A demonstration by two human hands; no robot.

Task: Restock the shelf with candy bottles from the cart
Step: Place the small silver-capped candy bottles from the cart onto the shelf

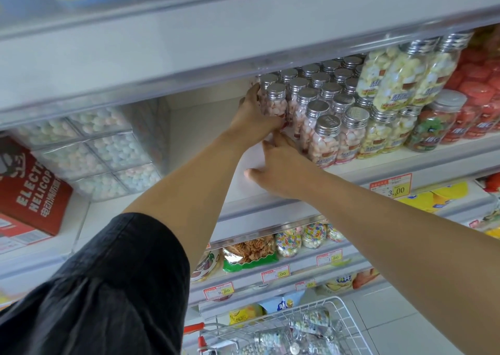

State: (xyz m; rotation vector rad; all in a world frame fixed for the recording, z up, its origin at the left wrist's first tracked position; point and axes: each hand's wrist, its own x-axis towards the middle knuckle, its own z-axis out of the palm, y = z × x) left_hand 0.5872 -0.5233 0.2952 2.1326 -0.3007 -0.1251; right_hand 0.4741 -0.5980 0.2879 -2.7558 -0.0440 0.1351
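Rows of clear candy bottles (324, 116) with silver caps and pink-white candy stand on the white shelf (405, 162). My left hand (254, 113) reaches to the left end of the rows and curls round the outermost candy bottle (276, 102), which stands upright. My right hand (281, 170) lies lower on the shelf, thumb spread out, its straight fingers touching the bottoms of the front bottles. The wire cart (338, 311) at the bottom holds several bottles of pastel candy (311, 319).
Taller bottles of yellow-white candy (400, 83) and red-lidded jars (476, 105) fill the shelf to the right. Clear boxes of pastel balls (102, 148) and a red helicopter box (27, 186) sit on the left. An upper shelf edge (189, 65) overhangs. Snack bags fill lower shelves.
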